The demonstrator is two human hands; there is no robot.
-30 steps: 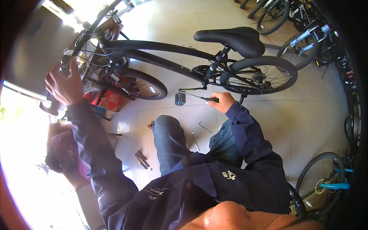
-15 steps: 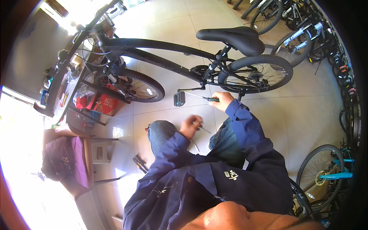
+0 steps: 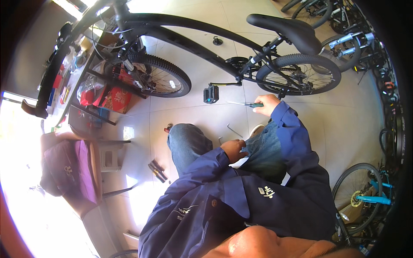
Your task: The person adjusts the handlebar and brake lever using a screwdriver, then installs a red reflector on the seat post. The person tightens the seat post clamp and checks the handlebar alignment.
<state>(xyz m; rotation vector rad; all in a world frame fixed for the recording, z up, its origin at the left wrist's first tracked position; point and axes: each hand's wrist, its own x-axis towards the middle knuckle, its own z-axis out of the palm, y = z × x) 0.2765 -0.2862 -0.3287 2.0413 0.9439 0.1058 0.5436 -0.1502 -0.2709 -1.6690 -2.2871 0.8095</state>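
Pale floor tiles are carrying a black bicycle [image 3: 185,38], where the right hand [image 3: 266,104] is gripping a green-handled screwdriver [image 3: 245,103] just beside the pedal [image 3: 211,93], not touching, while the left hand [image 3: 233,149] is resting curled on the knee

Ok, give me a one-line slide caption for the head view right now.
Crouched beside a black bicycle, right hand holding a green-handled tool near the pedal, left hand on the knee.

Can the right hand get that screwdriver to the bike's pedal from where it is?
Probably yes. The right hand holds the screwdriver with its tip pointing toward the pedal, and only bare floor tiles lie between them; nothing appears to block the way.
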